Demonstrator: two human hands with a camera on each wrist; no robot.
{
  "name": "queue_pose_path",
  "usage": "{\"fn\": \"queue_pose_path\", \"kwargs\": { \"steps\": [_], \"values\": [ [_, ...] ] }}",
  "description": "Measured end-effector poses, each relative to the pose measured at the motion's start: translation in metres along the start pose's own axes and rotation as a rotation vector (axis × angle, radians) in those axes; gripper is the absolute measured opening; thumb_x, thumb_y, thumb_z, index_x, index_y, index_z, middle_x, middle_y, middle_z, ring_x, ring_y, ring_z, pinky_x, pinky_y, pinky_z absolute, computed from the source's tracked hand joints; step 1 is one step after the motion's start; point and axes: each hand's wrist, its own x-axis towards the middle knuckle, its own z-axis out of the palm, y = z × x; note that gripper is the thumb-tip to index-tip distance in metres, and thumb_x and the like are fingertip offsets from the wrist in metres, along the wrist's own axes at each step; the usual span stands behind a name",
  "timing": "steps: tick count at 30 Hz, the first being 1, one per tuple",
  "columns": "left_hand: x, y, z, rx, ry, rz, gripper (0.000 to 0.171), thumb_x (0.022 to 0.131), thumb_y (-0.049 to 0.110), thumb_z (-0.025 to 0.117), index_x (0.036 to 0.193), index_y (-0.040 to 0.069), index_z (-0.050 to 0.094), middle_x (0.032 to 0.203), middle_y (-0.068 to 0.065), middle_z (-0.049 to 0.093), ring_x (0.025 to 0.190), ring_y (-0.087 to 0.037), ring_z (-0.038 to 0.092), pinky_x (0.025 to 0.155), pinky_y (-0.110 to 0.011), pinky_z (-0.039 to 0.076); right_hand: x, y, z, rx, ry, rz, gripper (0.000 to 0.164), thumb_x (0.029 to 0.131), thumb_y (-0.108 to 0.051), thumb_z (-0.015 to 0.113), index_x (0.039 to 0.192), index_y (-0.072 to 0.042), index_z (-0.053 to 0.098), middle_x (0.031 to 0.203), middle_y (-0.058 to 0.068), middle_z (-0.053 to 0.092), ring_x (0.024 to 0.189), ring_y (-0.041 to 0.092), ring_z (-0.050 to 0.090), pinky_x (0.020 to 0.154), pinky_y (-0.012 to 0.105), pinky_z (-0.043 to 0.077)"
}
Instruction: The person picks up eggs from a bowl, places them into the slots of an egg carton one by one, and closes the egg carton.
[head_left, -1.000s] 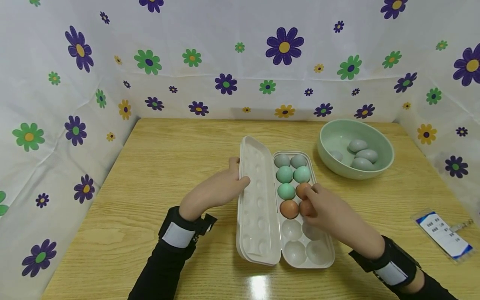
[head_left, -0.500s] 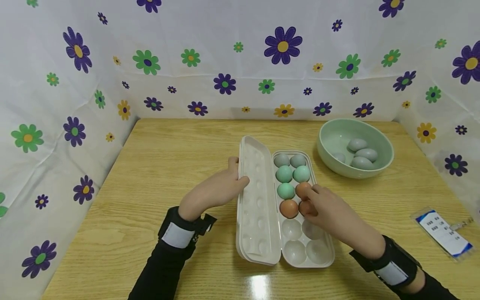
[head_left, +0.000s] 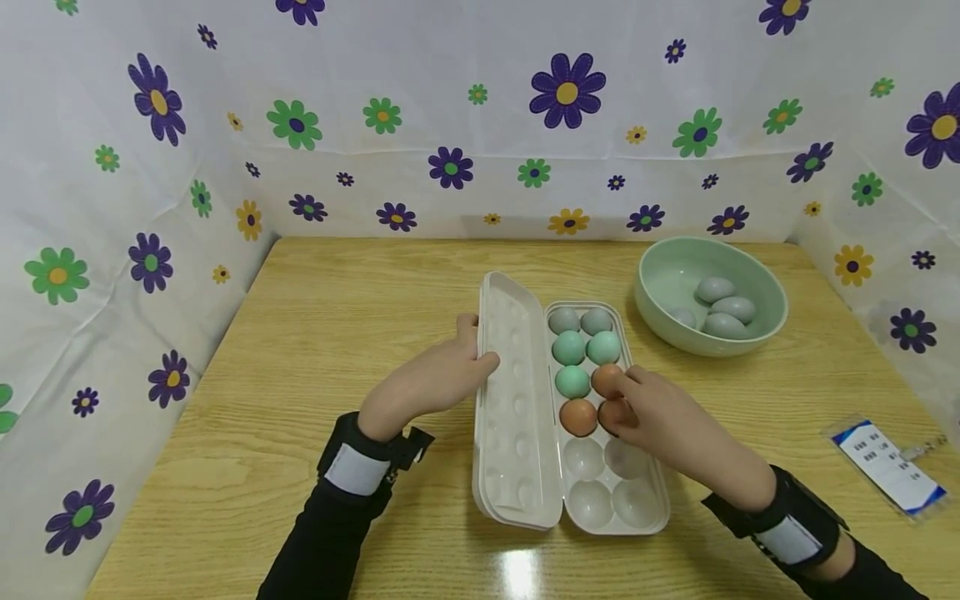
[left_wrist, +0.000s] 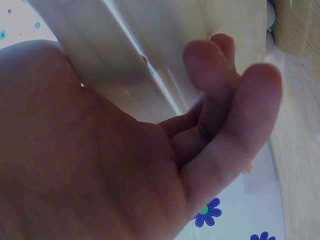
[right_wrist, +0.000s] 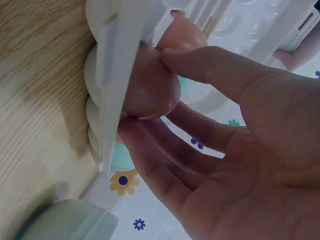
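A white egg carton (head_left: pixel 588 504) lies open on the table, its lid (head_left: pixel 517 450) tilted up on the left. My left hand (head_left: pixel 431 375) holds the lid's left edge, thumb on the inner side and fingers behind it. In the carton sit grey eggs (head_left: pixel 564 320) at the far end, then green eggs (head_left: pixel 573 382), then brown eggs (head_left: pixel 578 417). My right hand (head_left: pixel 660 417) has thumb and fingers round a brown egg (right_wrist: pixel 152 85) seated in a right-hand cup, partly hidden by the fingers in the head view. Several cups at the near end hold nothing.
A pale green bowl (head_left: pixel 660 321) with several grey eggs (head_left: pixel 724 326) stands at the back right. A badge in a clear sleeve (head_left: pixel 888 467) lies at the right of the wooden table (head_left: pixel 300 333). A flowered cloth (head_left: pixel 360 67) hangs behind.
My right hand shifts very slightly right, so a bit more of the brown egg shows. One grey egg in the bowl rolls a little to the right. The left hand stays put.
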Motion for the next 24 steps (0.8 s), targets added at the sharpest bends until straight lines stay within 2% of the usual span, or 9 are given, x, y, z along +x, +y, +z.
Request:
{"fn": "queue_pose_path", "kwargs": {
  "steps": [6, 9, 15, 19, 24],
  "values": [
    [0.002, -0.001, 0.000, -0.002, -0.003, -0.002, 0.065, 0.095, 0.032, 0.034, 0.142, 0.005, -0.001, 0.089, -0.012, 0.056, 0.067, -0.021, 0.055, 0.058, -0.033, 0.043, 0.002, 0.005, -0.017, 0.071, -0.052, 0.068, 0.031, 0.078, -0.024, 0.071, 0.104, -0.010, 0.058, 0.095, 0.005, 0.054, 0.082, 0.019, 0.051, 0.070, 0.036, 0.046],
    [0.002, -0.001, 0.000, -0.005, -0.002, -0.001, 0.064, 0.095, 0.032, 0.034, 0.141, 0.004, -0.001, 0.092, -0.013, 0.056, 0.069, -0.021, 0.056, 0.060, -0.033, 0.044, 0.004, 0.008, -0.028, 0.054, -0.039, 0.076, 0.032, 0.078, -0.024, 0.070, 0.104, -0.009, 0.059, 0.100, 0.007, 0.057, 0.086, 0.022, 0.054, 0.073, 0.039, 0.047],
    [0.001, -0.001, 0.000, 0.003, 0.003, 0.004, 0.063, 0.095, 0.032, 0.034, 0.141, 0.005, 0.000, 0.094, -0.013, 0.057, 0.071, -0.020, 0.056, 0.062, -0.034, 0.044, 0.012, 0.016, -0.044, -0.004, -0.007, 0.066, 0.031, 0.081, -0.023, 0.067, 0.106, -0.007, 0.059, 0.102, 0.008, 0.059, 0.082, 0.022, 0.054, 0.069, 0.038, 0.048],
    [0.001, -0.001, 0.000, 0.007, 0.005, 0.003, 0.063, 0.095, 0.033, 0.034, 0.141, 0.005, 0.001, 0.093, -0.012, 0.058, 0.070, -0.019, 0.055, 0.062, -0.033, 0.044, 0.020, 0.030, -0.057, 0.001, -0.005, 0.129, 0.030, 0.085, -0.025, 0.062, 0.108, -0.006, 0.058, 0.104, 0.011, 0.059, 0.086, 0.024, 0.055, 0.071, 0.041, 0.048],
    [0.001, -0.001, 0.001, 0.020, 0.005, -0.008, 0.063, 0.095, 0.033, 0.034, 0.141, 0.006, 0.001, 0.089, -0.011, 0.058, 0.067, -0.018, 0.055, 0.060, -0.033, 0.044, 0.032, 0.061, -0.075, -0.040, 0.021, 0.188, 0.030, 0.086, -0.024, 0.060, 0.107, -0.002, 0.057, 0.100, 0.017, 0.060, 0.088, 0.030, 0.055, 0.073, 0.047, 0.046]
  ]
}}
